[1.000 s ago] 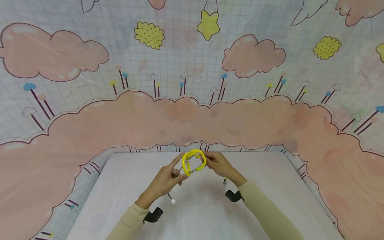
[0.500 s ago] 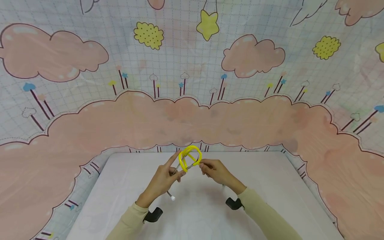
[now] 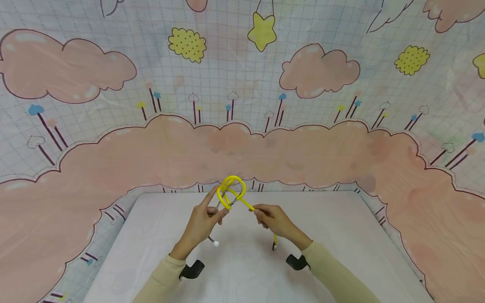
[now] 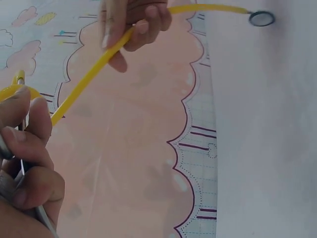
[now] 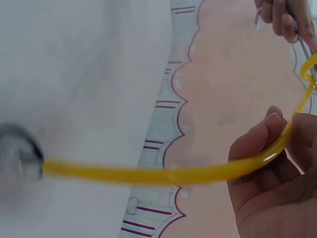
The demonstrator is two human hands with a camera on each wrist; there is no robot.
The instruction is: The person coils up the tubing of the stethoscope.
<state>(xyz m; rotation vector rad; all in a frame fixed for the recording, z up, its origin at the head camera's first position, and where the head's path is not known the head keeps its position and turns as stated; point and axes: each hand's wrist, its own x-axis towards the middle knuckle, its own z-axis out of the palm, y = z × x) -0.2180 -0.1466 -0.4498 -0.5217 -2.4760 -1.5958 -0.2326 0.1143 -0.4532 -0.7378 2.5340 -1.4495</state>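
Observation:
A stethoscope with yellow tubing (image 3: 248, 205) is held up above the white table. My left hand (image 3: 201, 222) grips its metal ear tubes and the bundle of looped tubing, index finger stretched along the loop. A white ear tip (image 3: 216, 243) sticks out below that hand. Apart to the right, my right hand (image 3: 278, 219) pinches the tube between thumb and fingers, and a length runs fairly straight between the hands. From the right hand the tube's end hangs down to the round, dark-rimmed chest piece (image 4: 261, 19). Fingers partly hide the ear tubes.
The white table (image 3: 250, 269) lies beneath both hands. Behind and beside it hangs a cloth (image 3: 242, 151) printed with clouds and stars. Black wrist mounts (image 3: 192, 269) stick out from both sleeves.
The looped tubing and my left hand have moved left, the loop rising a little. A stretch of yellow tube now spans to my right hand, which still pinches it; the chest piece shows below.

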